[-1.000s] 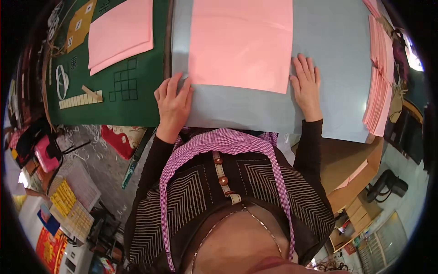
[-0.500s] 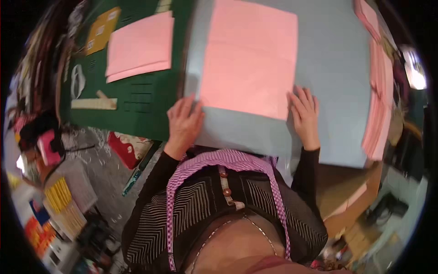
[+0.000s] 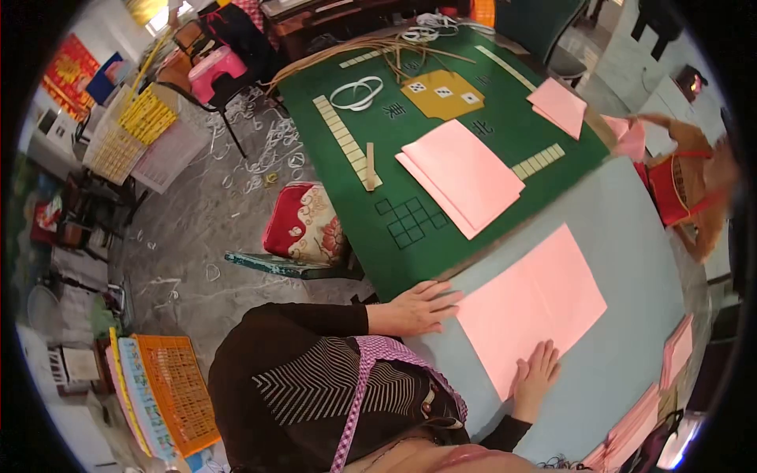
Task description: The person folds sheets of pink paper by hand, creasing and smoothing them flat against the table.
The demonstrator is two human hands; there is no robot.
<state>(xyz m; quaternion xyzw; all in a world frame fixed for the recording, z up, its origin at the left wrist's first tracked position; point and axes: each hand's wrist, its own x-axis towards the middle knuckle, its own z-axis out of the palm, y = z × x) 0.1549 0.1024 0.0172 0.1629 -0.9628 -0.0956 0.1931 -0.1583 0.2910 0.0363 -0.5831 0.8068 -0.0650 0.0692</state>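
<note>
A creased pink sheet (image 3: 536,303) lies flat on the pale blue-grey tabletop (image 3: 631,236) in front of me. My left hand (image 3: 419,307) rests palm down at the table's near side, fingers stretched out, the tips at the sheet's left corner. Lying across the sheet's near edge, my right hand (image 3: 538,377) has its fingers extended and holds nothing. Beyond the sheet, a stack of folded pink sheets (image 3: 461,177) sits on the green printed table cover (image 3: 347,213).
Across the table, another person (image 3: 682,185) in a red apron has an arm by a pink piece (image 3: 628,138). More pink stacks (image 3: 635,422) line the right edge. A patterned chair (image 3: 303,221) and an orange crate (image 3: 175,390) stand left.
My view has swung left, bringing the whole green table and another person into sight. My right hand has shifted from beside the sheet's edge onto it; my left stays by the corner.
</note>
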